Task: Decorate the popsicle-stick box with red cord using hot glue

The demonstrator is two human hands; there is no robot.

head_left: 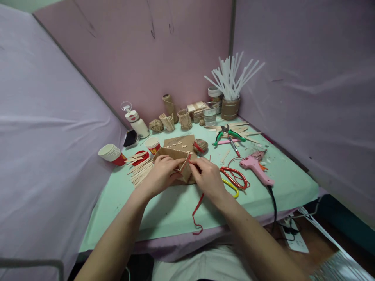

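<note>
A small open cardboard box (172, 153) stands tilted in front of me on a flat piece of cardboard (187, 141). My left hand (161, 173) grips it from the left, fingers over its wall and thumb low at the front. At the right rim, where a red strip runs along the edge, my right hand (207, 177) pinches red yarn (198, 205). The yarn's loose tail hangs down over the green tabletop. The right fingertips partly hide where yarn meets box.
Right of my hands lie red-handled scissors (234, 177), a yellow handle (233, 189), a pink glue gun (256, 168) and green pliers (228, 136). Wooden sticks (142, 171) and paper cups (113, 154) are on the left. A twine ball (200, 146) and white sticks (230, 76) stand farther back.
</note>
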